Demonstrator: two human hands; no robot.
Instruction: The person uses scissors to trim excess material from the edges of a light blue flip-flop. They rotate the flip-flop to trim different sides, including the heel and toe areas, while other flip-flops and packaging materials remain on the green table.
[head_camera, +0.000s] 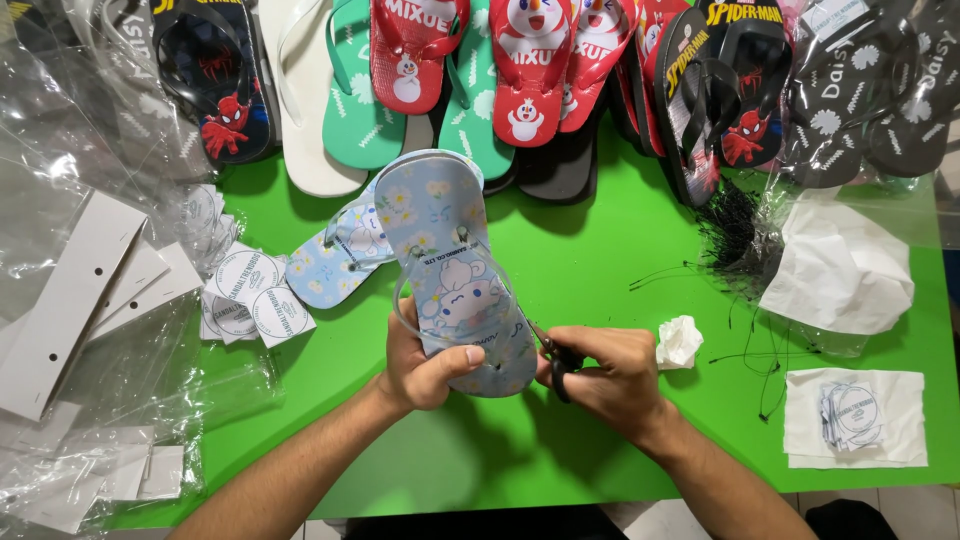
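Note:
My left hand (425, 368) grips the heel end of a light blue flip-flop (450, 250) printed with flowers and a white cartoon animal, its clear strap facing up. My right hand (605, 375) is closed on small black-handled scissors (553, 357), whose tip touches the flip-flop's right edge near the heel. A second matching light blue flip-flop (335, 262) lies on the green table (580, 270) just left of the held one, partly under it.
A row of flip-flops lines the far edge: dark character ones (215, 90), white and green ones (350, 120), red ones (530, 70), black ones (850, 110). Clear plastic bags and white card strips (70, 300) lie left, round labels (250, 295) beside them. Crumpled tissue (678, 342), black threads (735, 235) and white paper (845, 270) lie right.

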